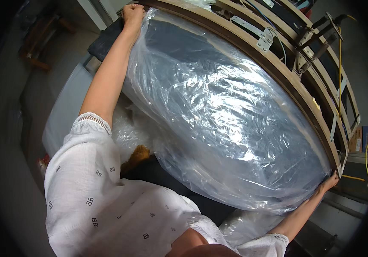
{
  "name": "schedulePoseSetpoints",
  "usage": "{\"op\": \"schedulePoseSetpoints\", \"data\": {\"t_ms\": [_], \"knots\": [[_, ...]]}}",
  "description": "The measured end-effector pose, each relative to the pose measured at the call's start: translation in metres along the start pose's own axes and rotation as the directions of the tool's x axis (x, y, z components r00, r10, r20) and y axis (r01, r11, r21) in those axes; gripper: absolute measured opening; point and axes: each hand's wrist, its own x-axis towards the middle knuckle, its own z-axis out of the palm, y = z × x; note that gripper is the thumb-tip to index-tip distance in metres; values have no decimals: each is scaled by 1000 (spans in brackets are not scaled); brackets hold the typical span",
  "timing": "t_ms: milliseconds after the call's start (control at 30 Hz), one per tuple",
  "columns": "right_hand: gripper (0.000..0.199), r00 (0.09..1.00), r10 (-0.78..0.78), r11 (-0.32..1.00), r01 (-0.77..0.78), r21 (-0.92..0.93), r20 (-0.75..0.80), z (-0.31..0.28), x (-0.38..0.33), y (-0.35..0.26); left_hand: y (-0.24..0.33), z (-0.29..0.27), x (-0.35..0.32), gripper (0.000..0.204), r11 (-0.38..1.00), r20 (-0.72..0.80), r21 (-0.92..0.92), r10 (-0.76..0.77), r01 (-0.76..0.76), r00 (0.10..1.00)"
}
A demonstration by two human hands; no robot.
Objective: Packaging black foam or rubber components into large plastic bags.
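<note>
A large clear plastic sheet point(218, 107) is stretched, wrinkled and shiny, over a dark panel point(175, 38) on the near side of a wooden frame point(274, 68). My arms are spread wide. At the far left corner my left hand point(132, 16) is closed, its fingers curled on the edge of the plastic beside the frame's end. My right hand point(330, 182) is closed at the frame's right corner, with the plastic gathered next to it. The fingertips of the right hand are partly hidden. The sheet's lower part hangs in loose folds toward my body.
Metal brackets point(265, 39) and a hinged metal mechanism point(316, 43) sit on the frame, with a yellow cable point(340, 73) beside them. More crumpled plastic point(130, 130) and a brown furry thing point(137, 156) lie near my left arm. Boxes point(360, 139) stand at the right.
</note>
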Motion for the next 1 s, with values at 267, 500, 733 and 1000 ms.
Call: {"op": "schedulePoseSetpoints", "data": {"t_ms": [267,500,733,1000], "knots": [[56,998,-26,993,34,-113,65,4,-9,-23,17,-2,-16,31,939,-205,303,230,-162,951],[37,864,-227,973,185,136,449,-51,-65,-58,94,-47,-47,20,951,212,-309,53,16,976],[36,900,-40,997,5,81,434,-111,-83,-18,121,-80,-99,19,910,535,-354,7,217,845],[38,993,-3,732,85,-675,121,-128,-69,-2,141,-106,-134,19,917,534,-370,82,145,842]]}}
